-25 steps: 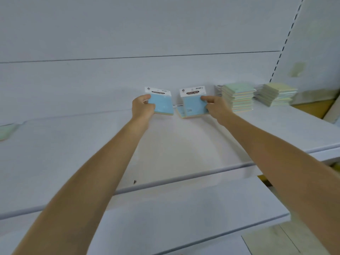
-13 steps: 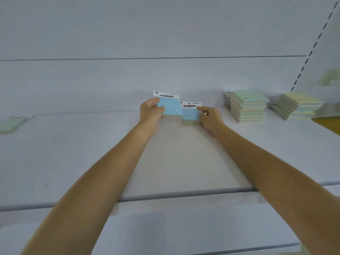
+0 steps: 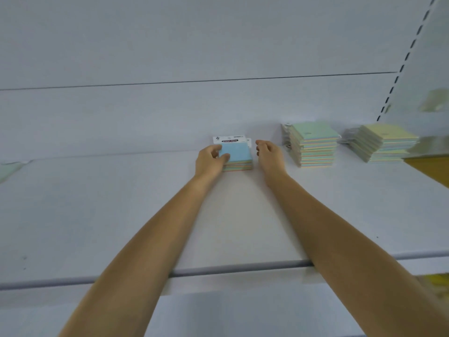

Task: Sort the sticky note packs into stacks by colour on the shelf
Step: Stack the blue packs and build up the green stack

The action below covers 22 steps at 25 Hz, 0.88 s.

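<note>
- A white shelf (image 3: 97, 215) carries three stacks of sticky note packs near its back wall.
- The left hand (image 3: 211, 162) grips the left edge of the blue stack (image 3: 240, 158), with the thumb lying on its top face.
- The right hand (image 3: 269, 154) hangs just beside that stack's right side, fingers loosely curled and holding nothing.
- Further right stand a taller green-topped stack (image 3: 314, 144) and, apart from it, a yellow-topped stack (image 3: 385, 142).
- A blurred pale green pack (image 3: 9, 169) lies at the far left.

Sticky-note stacks, three: blue stack (image 3: 237, 154), green stack (image 3: 315, 136), yellow stack (image 3: 388, 136).
</note>
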### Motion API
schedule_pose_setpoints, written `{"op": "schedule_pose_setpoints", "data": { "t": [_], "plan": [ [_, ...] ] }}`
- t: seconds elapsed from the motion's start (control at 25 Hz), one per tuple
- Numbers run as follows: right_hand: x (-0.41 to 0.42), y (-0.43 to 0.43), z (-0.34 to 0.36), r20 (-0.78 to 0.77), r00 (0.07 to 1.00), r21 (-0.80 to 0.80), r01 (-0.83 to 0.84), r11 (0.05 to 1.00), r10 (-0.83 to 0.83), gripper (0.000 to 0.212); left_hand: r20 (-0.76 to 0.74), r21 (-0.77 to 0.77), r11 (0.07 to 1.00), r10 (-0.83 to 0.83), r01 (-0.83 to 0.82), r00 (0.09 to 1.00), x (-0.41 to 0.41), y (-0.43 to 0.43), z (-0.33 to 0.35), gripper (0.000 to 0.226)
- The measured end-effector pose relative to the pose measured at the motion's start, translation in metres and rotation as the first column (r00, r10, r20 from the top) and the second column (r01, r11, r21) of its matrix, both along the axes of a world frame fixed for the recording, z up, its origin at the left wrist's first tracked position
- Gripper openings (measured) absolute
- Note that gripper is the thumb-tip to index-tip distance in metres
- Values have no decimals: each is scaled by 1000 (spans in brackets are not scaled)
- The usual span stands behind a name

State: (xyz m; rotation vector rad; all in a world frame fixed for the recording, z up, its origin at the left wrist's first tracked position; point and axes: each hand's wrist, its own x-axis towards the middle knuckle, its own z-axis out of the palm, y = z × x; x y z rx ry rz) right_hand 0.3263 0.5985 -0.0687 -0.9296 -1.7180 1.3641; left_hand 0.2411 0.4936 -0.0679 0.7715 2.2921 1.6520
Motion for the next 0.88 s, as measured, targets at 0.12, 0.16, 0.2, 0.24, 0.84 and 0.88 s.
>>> {"op": "schedule_pose_setpoints", "data": {
  "t": [0.12,0.16,0.2,0.24,0.84,0.88],
  "plan": [
    [0,-1,2,-25,1000,-33,-10,999,9,33,-3,-40,999,-11,11,1000,-2,1,-1,44],
    [0,-2,3,-7,1000,-7,-10,1000,10,33,-13,-56,998,-26,25,1000,-2,1,0,44],
    [1,-5,3,24,1000,45,-5,999,4,33,-34,-78,996,-39,36,999,-2,0,0,43],
    [2,-7,3,63,998,130,-4,991,-4,33,-74,-100,994,-46,38,996,-2,-3,1,42],
    [-98,-181,32,712,696,668,-713,213,96,43,-561,-457,770,137,-444,816,-116,-309,12,41],
    [-112,-201,33,725,678,649,-730,214,117,44,-569,-471,757,131,-453,812,-122,-330,12,41]
  ]
}}
